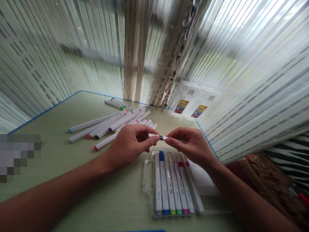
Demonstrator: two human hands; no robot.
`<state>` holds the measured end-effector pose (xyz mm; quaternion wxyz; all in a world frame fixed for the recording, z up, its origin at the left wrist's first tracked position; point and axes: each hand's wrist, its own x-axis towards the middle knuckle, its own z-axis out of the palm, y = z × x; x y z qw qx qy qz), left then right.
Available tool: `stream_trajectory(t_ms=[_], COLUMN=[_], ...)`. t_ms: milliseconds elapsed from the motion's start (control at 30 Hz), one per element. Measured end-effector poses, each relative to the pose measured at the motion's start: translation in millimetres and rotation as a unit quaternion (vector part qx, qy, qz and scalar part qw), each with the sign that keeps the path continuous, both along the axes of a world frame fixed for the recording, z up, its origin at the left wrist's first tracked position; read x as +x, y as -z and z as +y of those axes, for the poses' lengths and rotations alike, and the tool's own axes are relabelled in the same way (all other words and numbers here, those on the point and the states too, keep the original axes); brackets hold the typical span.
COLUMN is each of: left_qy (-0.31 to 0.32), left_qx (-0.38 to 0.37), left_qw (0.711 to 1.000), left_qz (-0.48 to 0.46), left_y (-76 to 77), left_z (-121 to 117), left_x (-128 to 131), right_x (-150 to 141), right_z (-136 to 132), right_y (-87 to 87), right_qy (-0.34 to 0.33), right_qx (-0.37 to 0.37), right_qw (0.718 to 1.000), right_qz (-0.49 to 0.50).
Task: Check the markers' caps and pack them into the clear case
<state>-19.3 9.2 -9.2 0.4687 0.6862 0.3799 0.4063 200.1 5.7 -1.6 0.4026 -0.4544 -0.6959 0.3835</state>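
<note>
Both of my hands hold one white marker with a dark band crosswise above the table. My left hand pinches its left part between thumb and fingers, and my right hand pinches the right part. Most of the marker's ends are hidden by the fingers. Just below the hands lies a clear plastic case, with a row of white markers showing blue, green and pink ends. One marker at the row's right side lies slightly slanted. Behind my left hand spreads a loose pile of markers.
The pale green table has a blue edge. At its far side stand clear plastic boxes with yellow labels. Something white, like paper, lies under my right forearm. Striped string curtains hang around the table; patterned cloth is at right.
</note>
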Motion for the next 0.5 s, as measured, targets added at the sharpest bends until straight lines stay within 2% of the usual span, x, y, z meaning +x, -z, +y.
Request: stream_trajectory(t_ms=[500], left_qy=[-0.012], left_qx=[0.046], left_qw=[0.996], left_qz=[0.070], left_y=[-0.6], left_z=[-4.7], left_x=[0.6], right_x=[-0.4], right_z=[-0.1], right_y=[0.2], right_qy=[-0.004], right_qx=[0.004], right_qw=[0.999], right_qz=[-0.034])
